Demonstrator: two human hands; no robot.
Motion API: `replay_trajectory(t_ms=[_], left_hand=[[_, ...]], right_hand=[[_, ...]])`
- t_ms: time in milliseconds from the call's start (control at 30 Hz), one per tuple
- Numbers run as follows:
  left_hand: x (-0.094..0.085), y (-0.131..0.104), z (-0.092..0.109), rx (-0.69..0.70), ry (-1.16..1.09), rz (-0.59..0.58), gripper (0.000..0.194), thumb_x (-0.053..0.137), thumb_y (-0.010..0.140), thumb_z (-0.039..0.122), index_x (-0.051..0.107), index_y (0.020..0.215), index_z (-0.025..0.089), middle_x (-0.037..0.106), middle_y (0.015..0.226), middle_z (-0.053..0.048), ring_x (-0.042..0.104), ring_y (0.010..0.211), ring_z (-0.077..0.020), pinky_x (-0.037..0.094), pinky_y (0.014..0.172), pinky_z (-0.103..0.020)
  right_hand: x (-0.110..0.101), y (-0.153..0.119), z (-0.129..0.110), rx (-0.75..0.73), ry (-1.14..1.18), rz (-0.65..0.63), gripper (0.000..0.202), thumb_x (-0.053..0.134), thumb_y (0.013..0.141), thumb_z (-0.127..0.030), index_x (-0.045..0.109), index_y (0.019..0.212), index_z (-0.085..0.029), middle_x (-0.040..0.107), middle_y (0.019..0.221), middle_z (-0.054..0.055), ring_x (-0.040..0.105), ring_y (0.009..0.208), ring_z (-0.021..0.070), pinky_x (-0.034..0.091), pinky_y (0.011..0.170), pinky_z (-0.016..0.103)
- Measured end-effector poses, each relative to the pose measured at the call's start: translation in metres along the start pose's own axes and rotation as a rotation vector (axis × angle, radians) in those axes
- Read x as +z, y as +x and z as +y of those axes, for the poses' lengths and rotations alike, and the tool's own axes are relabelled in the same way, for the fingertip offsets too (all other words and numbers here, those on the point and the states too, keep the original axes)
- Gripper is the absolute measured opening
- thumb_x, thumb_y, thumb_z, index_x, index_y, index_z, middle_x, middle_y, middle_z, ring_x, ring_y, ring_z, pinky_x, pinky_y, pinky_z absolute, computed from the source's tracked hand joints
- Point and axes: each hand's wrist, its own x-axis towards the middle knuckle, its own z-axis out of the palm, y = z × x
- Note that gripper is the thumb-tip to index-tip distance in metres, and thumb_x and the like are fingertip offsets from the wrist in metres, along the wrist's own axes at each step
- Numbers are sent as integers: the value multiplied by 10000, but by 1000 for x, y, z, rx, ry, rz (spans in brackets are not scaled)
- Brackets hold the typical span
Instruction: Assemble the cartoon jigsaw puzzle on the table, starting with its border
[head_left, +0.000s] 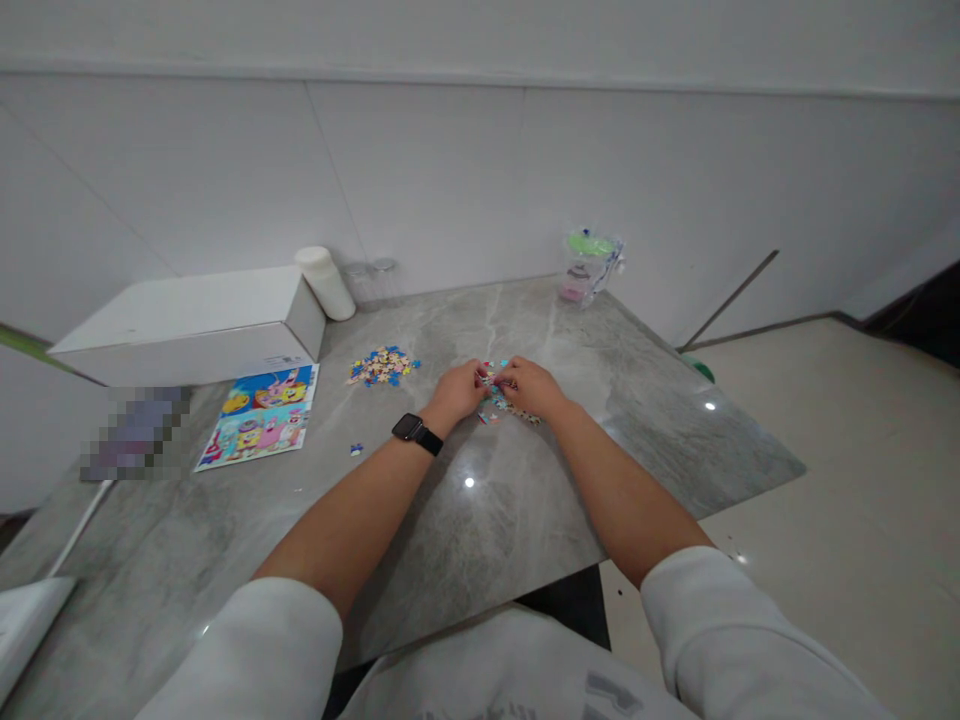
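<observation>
My left hand (459,390), with a black smartwatch (409,428) on its wrist, is closed with the fingertips pinched at a group of small jigsaw pieces (496,404) on the grey table. Facing it from the other side, my right hand (535,386) is also closed, its fingers curled down over the same pieces. Both hands appear to grip a jigsaw piece, though the fingers largely cover what is between them. A larger heap of jigsaw pieces (385,366) lies to the left. One blue and white loose piece (356,450) sits apart, nearer to me.
A colourful cartoon picture sheet (262,415) lies before a long white box (195,325). Beside the box lean a white bottle (326,284) and clear glasses (373,285). A plastic-wrapped cup (589,268) stands at the back. A blurred-out device (135,433) lies far left.
</observation>
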Motion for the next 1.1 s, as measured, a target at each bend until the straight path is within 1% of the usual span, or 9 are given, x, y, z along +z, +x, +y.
replay_trajectory(t_ms=[67,200,400,600,667,733,833,967,1100], left_hand=[[-3,-3,-5,33,14,25,214,712,953,249,727,1165,225,784,1041,-57,705,958,-211,514,844,-311],[-7,-8,-12,94,79,59,136,644,972,212,768,1027,212,764,1085,-99,677,1055,-250,493,966,-366],[-10,-9,-11,154,154,40,196,605,1001,237,784,1072,203,755,1106,-112,670,1074,-252,493,970,-359],[-23,-12,-17,150,223,-2,261,612,1022,374,816,1015,211,757,1069,-111,679,1051,-266,499,968,-371],[-26,-11,-18,127,239,9,265,586,1032,348,810,1052,208,752,1088,-116,676,1061,-264,498,976,-371],[-26,-8,-17,121,243,28,277,560,1039,303,786,1172,212,737,1163,-120,666,1103,-260,493,996,-366],[-22,2,-13,157,240,24,312,576,1029,280,754,1281,235,708,1228,-118,653,1139,-257,488,1009,-363],[-16,15,-9,207,229,-13,246,605,1014,283,810,1145,246,705,1163,-106,658,1098,-248,491,988,-355],[-19,19,-8,213,209,4,281,557,1047,305,805,1141,213,706,1163,-116,653,1108,-249,488,1007,-360]], right_hand=[[-1,-1,2,22,-1,20,261,630,1004,-236,825,1177,-247,695,1196,90,653,1095,203,480,967,283],[-3,-2,2,61,1,32,233,640,1003,-246,822,1149,-241,700,1190,90,655,1097,206,482,982,284],[3,1,-3,-20,31,70,282,654,1000,-258,802,1240,-260,696,1212,76,653,1114,195,486,989,278],[4,1,-6,-26,37,41,235,663,1005,-300,838,1160,-281,702,1232,65,652,1127,200,490,991,279],[1,0,-7,-9,25,24,223,657,1007,-289,846,1124,-270,702,1231,73,650,1134,202,486,1000,278],[-2,0,-8,8,14,18,230,641,1014,-270,843,1123,-255,703,1213,81,650,1129,200,479,1007,275],[-9,-2,-4,59,8,38,251,623,1017,-248,828,1161,-235,707,1203,94,654,1115,200,477,1000,272],[-23,-8,10,158,8,59,267,619,991,-201,821,1165,-221,741,1183,91,669,1086,201,480,961,275],[-40,-19,19,135,47,-31,216,665,955,-225,829,1094,-222,794,1069,51,694,962,184,474,879,264]])
